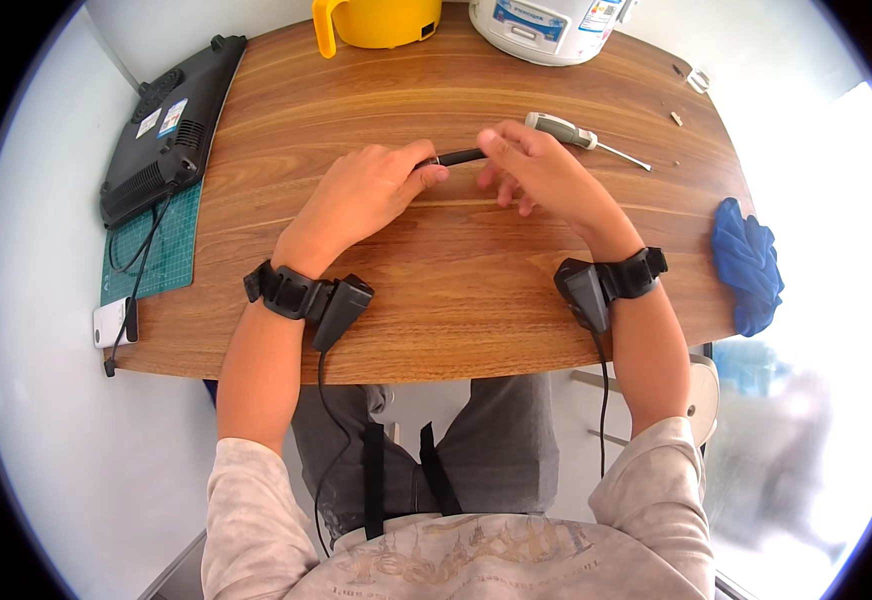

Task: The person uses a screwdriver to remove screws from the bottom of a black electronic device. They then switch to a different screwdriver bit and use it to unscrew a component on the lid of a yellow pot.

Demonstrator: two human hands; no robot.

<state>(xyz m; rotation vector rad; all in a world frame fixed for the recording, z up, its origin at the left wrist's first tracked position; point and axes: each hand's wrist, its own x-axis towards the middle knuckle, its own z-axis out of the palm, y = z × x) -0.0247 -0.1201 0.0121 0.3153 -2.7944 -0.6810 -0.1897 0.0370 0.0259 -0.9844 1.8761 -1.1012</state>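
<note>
A slim black pen-like rod (461, 157) with a silvery band lies level between my hands, above the middle of the table. My left hand (368, 190) is closed, its thumb and fingers pinching the banded end. Thumb and forefinger of my right hand (548, 175) close on the other end, while the remaining fingers curl loosely below. Both tips of the rod are covered by my fingers, so its exact kind is unclear. Just beyond my right hand rests a screwdriver (563, 130) with a grey-and-white handle, its shaft pointing right.
At the left, a black induction-cooker-like appliance (171, 130) lies underside up, partly over a green cutting mat (171, 262). A yellow handled container (381, 22) and a white appliance (521, 40) stand at the back. A blue cloth (746, 265) hangs over the right edge.
</note>
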